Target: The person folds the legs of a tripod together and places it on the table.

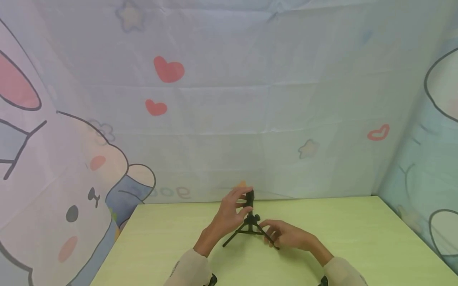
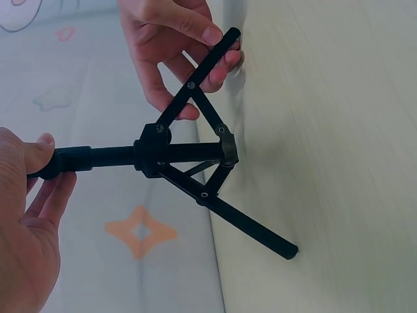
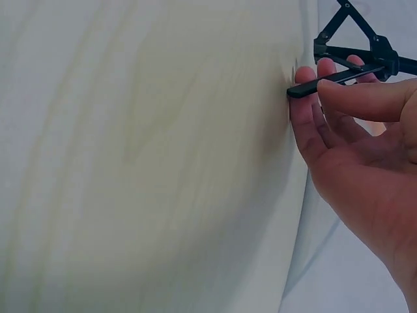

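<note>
A small black tripod [image 1: 250, 227] with spread legs and hinged braces is upright at the table's middle, toward the back. My left hand [image 1: 227, 216] grips the top of its column, thumb on one side and fingers on the other, as the left wrist view also shows. Low on the right, my right hand [image 1: 286, 235] holds one tripod leg [image 3: 319, 85] near its foot between thumb and fingers. In the left wrist view another leg [image 2: 251, 227] slants away from both hands. The column's very top is hidden behind the left hand.
The pale yellow-green table [image 1: 171, 234] reaches back to a hanging cloth [image 1: 222, 151] printed with hearts and stars. A large printed rabbit [image 1: 46, 206] covers the cloth on the left. More cloth [image 1: 422, 190] hangs along the right side.
</note>
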Available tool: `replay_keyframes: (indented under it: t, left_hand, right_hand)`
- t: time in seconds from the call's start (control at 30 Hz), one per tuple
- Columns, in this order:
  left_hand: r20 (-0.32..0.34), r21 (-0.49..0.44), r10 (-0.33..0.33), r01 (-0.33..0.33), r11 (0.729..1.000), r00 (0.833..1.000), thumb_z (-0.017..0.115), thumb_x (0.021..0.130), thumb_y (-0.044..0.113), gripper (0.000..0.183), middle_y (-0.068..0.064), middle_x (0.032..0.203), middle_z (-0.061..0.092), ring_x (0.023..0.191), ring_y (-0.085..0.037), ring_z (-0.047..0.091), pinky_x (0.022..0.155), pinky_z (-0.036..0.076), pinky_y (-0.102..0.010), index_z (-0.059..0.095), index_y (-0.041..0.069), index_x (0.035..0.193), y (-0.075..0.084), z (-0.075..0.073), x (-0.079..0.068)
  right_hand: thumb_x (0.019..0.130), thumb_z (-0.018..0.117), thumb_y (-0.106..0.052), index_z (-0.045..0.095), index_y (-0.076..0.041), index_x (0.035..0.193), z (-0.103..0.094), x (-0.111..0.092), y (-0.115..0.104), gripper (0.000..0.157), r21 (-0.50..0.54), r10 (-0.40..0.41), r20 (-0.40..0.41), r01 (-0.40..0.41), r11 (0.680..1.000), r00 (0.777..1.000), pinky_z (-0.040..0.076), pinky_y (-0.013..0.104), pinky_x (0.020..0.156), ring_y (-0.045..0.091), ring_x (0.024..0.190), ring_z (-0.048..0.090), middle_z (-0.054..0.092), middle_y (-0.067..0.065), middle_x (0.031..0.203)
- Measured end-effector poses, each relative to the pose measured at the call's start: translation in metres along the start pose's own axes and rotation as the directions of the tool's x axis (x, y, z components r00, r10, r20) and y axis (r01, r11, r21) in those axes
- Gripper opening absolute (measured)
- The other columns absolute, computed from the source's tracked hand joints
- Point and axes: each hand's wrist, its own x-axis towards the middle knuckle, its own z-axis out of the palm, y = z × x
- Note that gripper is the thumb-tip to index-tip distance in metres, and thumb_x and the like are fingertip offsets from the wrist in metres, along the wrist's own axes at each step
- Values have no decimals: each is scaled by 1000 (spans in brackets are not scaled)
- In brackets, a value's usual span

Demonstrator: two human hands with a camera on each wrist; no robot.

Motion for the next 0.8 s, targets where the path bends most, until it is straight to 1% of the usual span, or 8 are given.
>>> replay_keyframes:
  t: [0.17, 0.33, 0.4, 0.6, 0.8]
  left_hand:
    - [-6, -7, 15, -15, 1000, 1000, 73, 93, -8, 57, -15, 140, 56, 116, -31, 63, 92, 61, -31, 55, 6, 146, -1, 0, -1]
    - [1, -14, 20, -20, 1000, 1000, 73, 93, -7, 57, -15, 140, 56, 116, -32, 64, 92, 61, -28, 54, 6, 146, -1, 1, -1]
    - [6, -14, 14, -14, 1000, 1000, 73, 94, -7, 58, -14, 140, 56, 116, -31, 64, 92, 60, -28, 54, 7, 146, 0, 1, -1]
    - [21, -12, -8, 8, 1000, 1000, 72, 95, -5, 58, -13, 139, 56, 118, -30, 63, 93, 60, -28, 54, 10, 148, 1, 1, -1]
    - [21, -29, 8, -7, 1000, 1000, 74, 94, -5, 59, -13, 139, 56, 118, -31, 63, 93, 60, -29, 54, 10, 148, 2, 2, -1]
  right_hand:
    - [86, 48, 19, 52, -3, 144, 1, 2, 3, 62, 9, -19, 4, 19, 1000, 1000, 54, 33, 73, 32, 91, 63, 65, 25, 108]
    - [78, 43, 23, 52, 0, 140, 3, 2, 4, 67, 38, -37, 0, 37, 999, 999, 51, 32, 70, 30, 85, 61, 64, 29, 104]
    - [76, 42, 24, 52, 0, 140, 4, 2, 4, 68, 38, -45, -5, 45, 998, 999, 50, 32, 70, 30, 84, 60, 63, 29, 103]
    - [77, 41, 24, 51, 0, 139, 5, 3, 4, 68, 19, -76, -24, 76, 997, 997, 50, 34, 74, 30, 82, 60, 62, 30, 101]
    - [79, 42, 24, 50, 1, 139, 8, 3, 5, 66, -7, -100, -59, 100, 995, 993, 53, 36, 77, 29, 82, 61, 62, 28, 102]
